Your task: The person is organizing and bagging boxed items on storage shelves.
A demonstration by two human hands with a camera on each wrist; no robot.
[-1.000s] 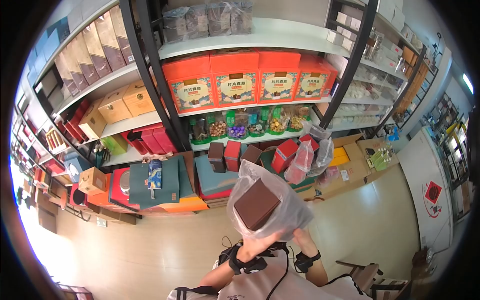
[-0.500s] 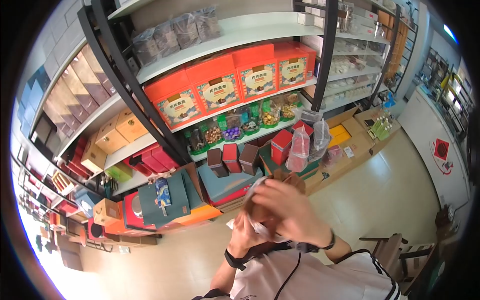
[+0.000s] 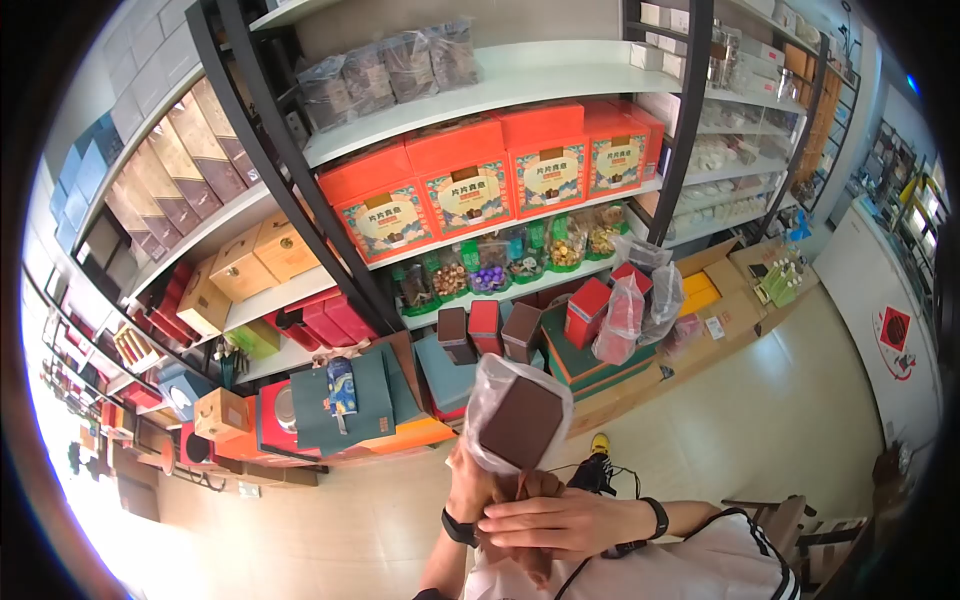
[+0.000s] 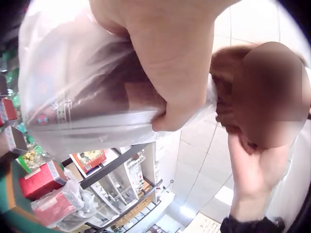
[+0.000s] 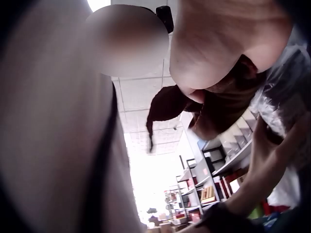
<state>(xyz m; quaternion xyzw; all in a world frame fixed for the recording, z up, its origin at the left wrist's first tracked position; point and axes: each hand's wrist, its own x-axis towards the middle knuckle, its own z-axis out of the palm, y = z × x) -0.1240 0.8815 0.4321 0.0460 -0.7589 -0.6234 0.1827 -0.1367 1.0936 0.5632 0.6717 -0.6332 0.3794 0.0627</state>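
A dark brown box sits inside a clear plastic bag, held up in front of the chest. My left hand grips the bagged box from its lower left side; in the left wrist view its thumb presses over the plastic. Just below the box my right hand holds a bunched brown cloth, and a pointed end of the cloth hangs from it in the right wrist view. The right fingers cross close to the left wrist.
Brown and red tins stand on boxes along the counter. Bagged red tins are to their right, beside an open carton. Shelves with orange gift boxes rise behind. A wooden chair stands at lower right.
The bagged box was up in both hands, then blurred behind the hands; now it is tilted up in the left hand. Brown cloth has come into view in the right hand.
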